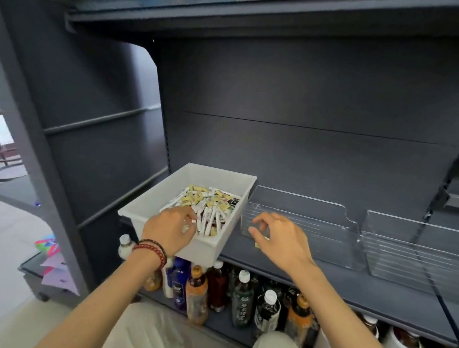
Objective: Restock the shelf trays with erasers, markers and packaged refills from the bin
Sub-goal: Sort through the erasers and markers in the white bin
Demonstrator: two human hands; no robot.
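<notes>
Head view: left hand (172, 228) curls its fingers round markers (210, 217) in the white bin (147, 208), erasers (193, 197) heaped farther back. The right hand (279, 238), loosely curled, hovers at the clear tray (328, 232) just right of the bin, probably depositing; I cannot tell whether it holds anything.

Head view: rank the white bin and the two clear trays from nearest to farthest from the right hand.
1. Left clear tray: at the right hand's fingertips.
2. White bin: just left of the hand.
3. Right clear tray: farthest, off to the right.
</notes>
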